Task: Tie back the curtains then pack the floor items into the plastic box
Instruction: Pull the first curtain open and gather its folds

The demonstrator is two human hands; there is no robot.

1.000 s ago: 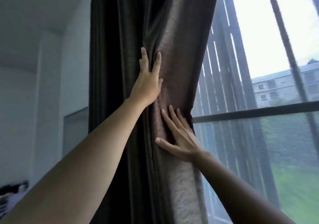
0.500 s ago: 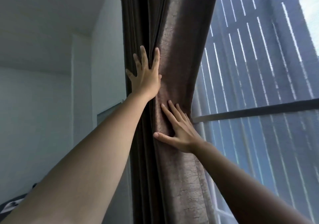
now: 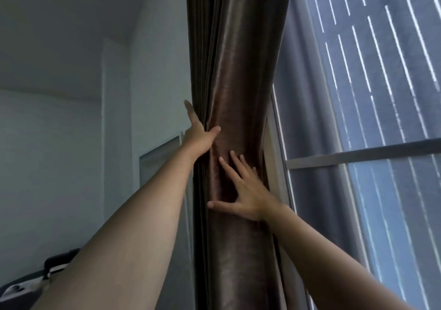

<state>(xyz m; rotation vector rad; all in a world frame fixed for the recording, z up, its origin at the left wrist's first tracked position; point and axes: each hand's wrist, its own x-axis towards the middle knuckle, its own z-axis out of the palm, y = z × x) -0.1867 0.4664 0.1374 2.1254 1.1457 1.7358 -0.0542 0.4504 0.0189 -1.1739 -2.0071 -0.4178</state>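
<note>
A dark brown curtain (image 3: 235, 76) hangs bunched into a narrow column at the window's left edge. My left hand (image 3: 198, 134) wraps around the curtain's left side at mid height, thumb across the front folds and fingers reaching behind. My right hand (image 3: 245, 190) lies flat and spread on the front of the fabric just below and to the right, fingers pointing up. No tie-back, plastic box or floor items are in sight.
A screened window (image 3: 372, 109) with a horizontal bar (image 3: 358, 155) fills the right side. A white wall (image 3: 59, 142) and a framed panel (image 3: 160, 164) lie left of the curtain. Dark furniture (image 3: 55, 262) shows at the lower left.
The curtain has been gathered leftwards into a tighter bundle. My left hand shifted from lying flat on the front to wrapping around the left edge. The view turned right and up.
</note>
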